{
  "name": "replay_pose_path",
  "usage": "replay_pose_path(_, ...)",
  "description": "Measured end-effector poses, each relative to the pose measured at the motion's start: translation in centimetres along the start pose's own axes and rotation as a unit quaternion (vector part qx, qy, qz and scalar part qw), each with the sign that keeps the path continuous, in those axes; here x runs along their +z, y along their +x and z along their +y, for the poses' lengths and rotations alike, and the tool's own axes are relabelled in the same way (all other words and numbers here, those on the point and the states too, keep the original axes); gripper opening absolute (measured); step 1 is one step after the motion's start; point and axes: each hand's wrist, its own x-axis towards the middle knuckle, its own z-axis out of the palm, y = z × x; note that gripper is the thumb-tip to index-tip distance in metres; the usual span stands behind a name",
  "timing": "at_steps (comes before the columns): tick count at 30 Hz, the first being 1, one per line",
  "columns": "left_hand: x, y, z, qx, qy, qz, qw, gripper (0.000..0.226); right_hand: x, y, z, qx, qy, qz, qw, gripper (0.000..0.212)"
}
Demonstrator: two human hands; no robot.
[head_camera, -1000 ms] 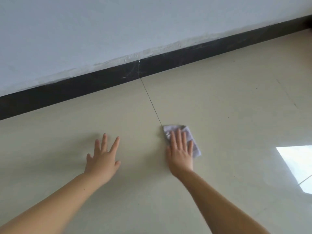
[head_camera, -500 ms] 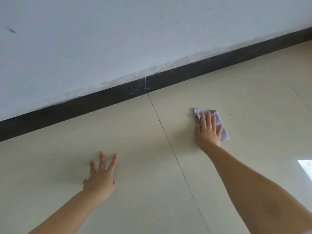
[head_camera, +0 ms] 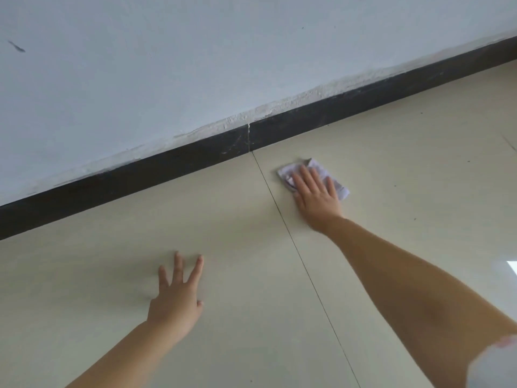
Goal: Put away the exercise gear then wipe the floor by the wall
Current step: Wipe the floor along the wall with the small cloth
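Note:
A small pale lilac cloth [head_camera: 316,167] lies flat on the cream tiled floor [head_camera: 405,169], close to the black skirting board [head_camera: 173,166] and just right of a tile joint [head_camera: 282,219]. My right hand [head_camera: 314,196] presses down on the cloth with fingers stretched flat over it. My left hand [head_camera: 176,298] rests palm down on the bare tile nearer to me, fingers spread, holding nothing. No exercise gear is in view.
A pale blue-white wall [head_camera: 223,57] rises above the skirting, with flaking plaster along its lower edge. A bright window reflection [head_camera: 512,266] shows on the floor at the right edge. A blurred light sleeve [head_camera: 500,365] sits at the bottom right corner.
My right hand has slid the cloth away from me toward the skirting board, near the tile joint. My left hand stays planted on the tile.

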Motion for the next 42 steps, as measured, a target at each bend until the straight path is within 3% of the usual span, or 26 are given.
replay_pose_path(3, 0.0, -0.5, 0.5, -0.006, 0.044, 0.014, 0.999, 0.083, -2.4, 2.2, 4.3, 0.135, 0.030, -0.017, 0.990, 0.052)
replay_pose_path(6, 0.0, -0.6, 0.7, -0.008, 0.079, 0.013, 0.997, 0.087, -2.7, 4.8, 1.9, 0.190, 0.047, -0.015, 0.981, 0.053)
replay_pose_path(8, -0.2, -0.6, 0.8, -0.008, 0.083, 0.009, 0.996, 0.088, -2.0, 4.7, -2.4, 0.099, 0.016, -0.022, 0.995, 0.054)
replay_pose_path(10, -0.3, -0.5, 0.9, -0.006, 0.081, 0.010, 0.997, 0.088, -0.3, 2.7, -8.4, -0.054, -0.032, -0.031, 0.998, 0.053)
replay_pose_path(13, -0.1, -0.6, 0.9, -0.009, 0.085, 0.011, 0.996, 0.094, 2.2, -1.7, -15.6, -0.263, -0.081, -0.090, 0.957, 0.054)
replay_pose_path(16, 0.0, -0.4, 0.8, -0.013, 0.084, 0.001, 0.996, 0.100, 1.5, -0.5, -13.4, -0.357, -0.123, -0.113, 0.919, 0.052)
replay_pose_path(18, 0.0, -0.5, 0.7, -0.010, 0.086, -0.004, 0.996, 0.097, 0.2, 1.6, -8.4, -0.281, -0.103, -0.085, 0.950, 0.051)
replay_pose_path(20, -0.1, -0.6, 0.7, -0.005, 0.095, 0.001, 0.996, 0.096, -1.7, 3.1, -2.0, -0.090, -0.037, -0.046, 0.994, 0.050)
replay_pose_path(23, -0.4, -0.7, 0.5, -0.005, 0.089, -0.014, 0.996, 0.097, -4.3, 4.2, 4.7, 0.128, 0.044, -0.039, 0.990, 0.051)
replay_pose_path(26, -1.0, -0.6, 0.4, -0.007, 0.069, -0.046, 0.996, 0.098, -4.0, 5.1, 3.3, 0.207, 0.076, -0.023, 0.975, 0.053)
replay_pose_path(28, -1.7, -0.4, 0.3, -0.007, 0.058, -0.060, 0.997, 0.098, -2.4, 4.8, -0.7, 0.178, 0.050, 0.005, 0.983, 0.055)
replay_pose_path(32, -2.8, -0.4, -0.1, 0.005, 0.055, -0.080, 0.995, 0.089, 0.8, 0.9, -12.1, -0.039, 0.012, -0.048, 0.998, 0.053)
replay_pose_path(35, -2.9, -0.6, -0.7, 0.017, 0.053, -0.019, 0.998, 0.074, 2.4, -3.2, -16.8, -0.207, -0.029, -0.116, 0.971, 0.052)
replay_pose_path(37, -2.0, -1.4, -1.8, 0.024, -0.001, 0.024, 0.999, 0.067, 2.5, -3.9, -15.1, -0.251, -0.055, -0.119, 0.959, 0.051)
replay_pose_path(39, -0.6, -3.0, -3.5, 0.031, -0.049, 0.026, 0.998, 0.067, 1.3, -3.5, -11.0, -0.180, -0.051, -0.098, 0.978, 0.051)
replay_pose_path(42, 2.5, -5.6, -6.9, 0.009, -0.013, 0.041, 0.999, 0.070, -1.3, -3.6, -3.6, 0.080, 0.017, -0.077, 0.994, 0.053)
